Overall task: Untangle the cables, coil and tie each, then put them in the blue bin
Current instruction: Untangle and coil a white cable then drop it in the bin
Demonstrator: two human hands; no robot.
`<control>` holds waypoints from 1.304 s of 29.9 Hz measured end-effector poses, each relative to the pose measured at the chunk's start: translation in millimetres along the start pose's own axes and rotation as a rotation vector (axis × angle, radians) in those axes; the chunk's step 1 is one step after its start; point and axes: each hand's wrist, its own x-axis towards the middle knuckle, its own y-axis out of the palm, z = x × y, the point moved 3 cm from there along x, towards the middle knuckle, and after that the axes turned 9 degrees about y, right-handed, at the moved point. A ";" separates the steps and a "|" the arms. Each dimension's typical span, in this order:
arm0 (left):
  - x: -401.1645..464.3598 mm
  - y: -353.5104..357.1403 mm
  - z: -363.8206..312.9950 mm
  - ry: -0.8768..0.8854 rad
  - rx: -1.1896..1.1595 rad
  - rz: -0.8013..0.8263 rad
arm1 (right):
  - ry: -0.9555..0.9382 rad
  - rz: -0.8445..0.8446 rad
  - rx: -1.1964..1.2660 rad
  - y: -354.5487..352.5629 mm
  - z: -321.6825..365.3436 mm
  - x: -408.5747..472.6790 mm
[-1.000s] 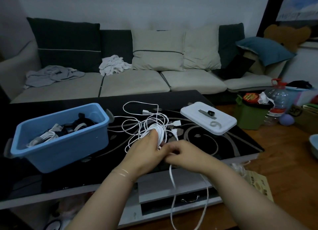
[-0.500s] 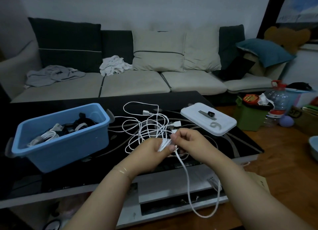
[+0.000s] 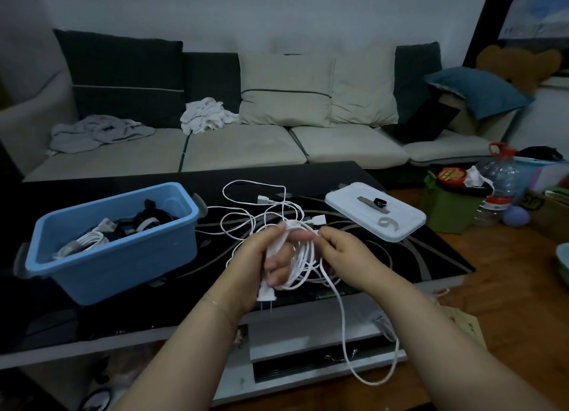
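We see the table (image 3: 400,256), black and glossy, carrying everything the task needs. The blue bin (image 3: 117,256) stands at its left side and already holds several bundled leads, white and dark. A white lid (image 3: 375,216) lies at the right, with a grey figure on it that we read as a 6 or a 9; the view is too dim to settle which. No brand or other writing is legible.

Between bin and lid lies the tangle (image 3: 261,213) of thin white leads, loose on the glass. Nearer us, the cable (image 3: 304,256) in work is held above the table's front edge. The left hand (image 3: 264,256) has fingers curled round its gathered loops, the two-pin plug (image 3: 265,295) hanging below the palm. The right hand (image 3: 341,250) pinches a strand at the top of the coil, and a long slack loop drops toward the floor.

We judge the cable light, limp and smooth, so loops may slip unless clamped. Hold belongs on the bundle's middle, and the free strand near the coil, not on the plug pins.
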 end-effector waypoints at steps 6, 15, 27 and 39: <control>4.5 -11.2 -16.8 0.139 -0.335 -0.157 | -0.143 -0.041 -0.580 17.6 3.0 -6.5; -0.1 -7.5 -17.6 0.133 -0.146 -0.243 | -0.364 -0.031 -0.760 47.5 25.6 -23.7; 6.2 -6.0 -3.7 0.253 0.271 -0.369 | -0.156 0.107 -0.296 47.7 28.9 -27.6; 7.1 -12.9 0.3 0.458 0.923 -0.314 | -0.089 0.126 -0.236 37.4 27.5 -25.7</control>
